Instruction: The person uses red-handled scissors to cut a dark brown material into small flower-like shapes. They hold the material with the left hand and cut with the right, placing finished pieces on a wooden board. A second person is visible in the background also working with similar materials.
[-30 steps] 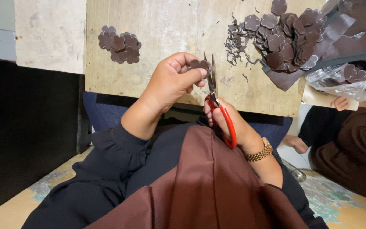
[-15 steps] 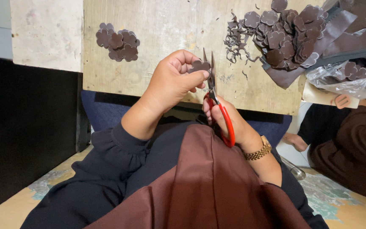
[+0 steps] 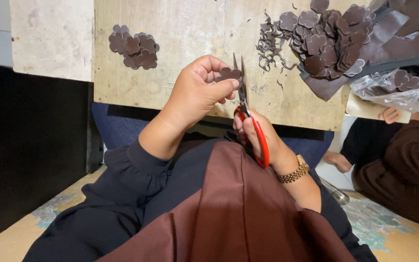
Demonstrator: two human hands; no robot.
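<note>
Nearest the viewer, a smooth maroon cloth [image 3: 229, 213] drapes the lap over dark sleeves. The right hand [image 3: 263, 138], wearing a gold link watch [image 3: 293, 171], grips red-handled scissors [image 3: 249, 114], their metal blades pointing up and nearly closed. The left hand [image 3: 197, 92] pinches a small dark-brown flower-shaped piece [image 3: 229, 74] between thumb and fingers, just beside the blades. Beyond lies a worn wooden board [image 3: 190, 34] bearing a small cluster of finished scalloped flowers [image 3: 134, 46] at left and a larger heap of flowers, curled trimmings and strips [image 3: 330, 41] at right.
</note>
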